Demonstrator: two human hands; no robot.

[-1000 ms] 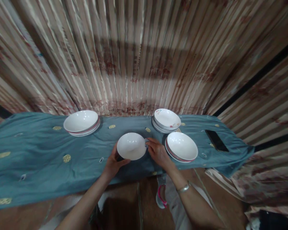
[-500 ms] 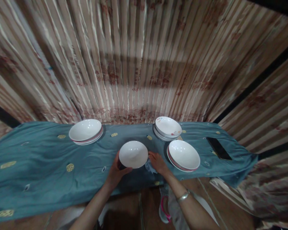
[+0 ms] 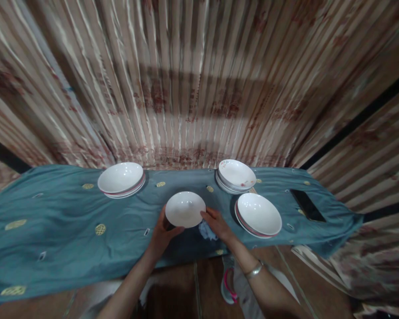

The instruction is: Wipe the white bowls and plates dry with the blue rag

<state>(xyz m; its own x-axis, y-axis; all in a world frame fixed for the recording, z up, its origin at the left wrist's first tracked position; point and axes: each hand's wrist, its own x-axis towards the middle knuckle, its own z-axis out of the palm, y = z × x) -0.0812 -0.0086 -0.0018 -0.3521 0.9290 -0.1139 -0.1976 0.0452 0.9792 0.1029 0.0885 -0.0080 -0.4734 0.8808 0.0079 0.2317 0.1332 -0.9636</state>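
A white bowl (image 3: 185,208) is held just above the teal cloth (image 3: 69,230) in the middle of the table. My left hand (image 3: 162,235) grips its near left rim from below. My right hand (image 3: 216,223) rests at the bowl's right rim, with a small pale blue rag (image 3: 206,231) bunched under its fingers. I cannot tell how firmly the rag is held.
A stack of white bowls with red rims (image 3: 121,178) stands at the back left. Another such stack (image 3: 258,214) sits right of my hands, and a stack of patterned plates (image 3: 236,176) is behind it. A black phone (image 3: 307,205) lies far right. Striped curtain behind.
My right hand has slid from the bowl's far right rim down to its near right side, and the rag has come into view under it. The bowl stays in my left hand.
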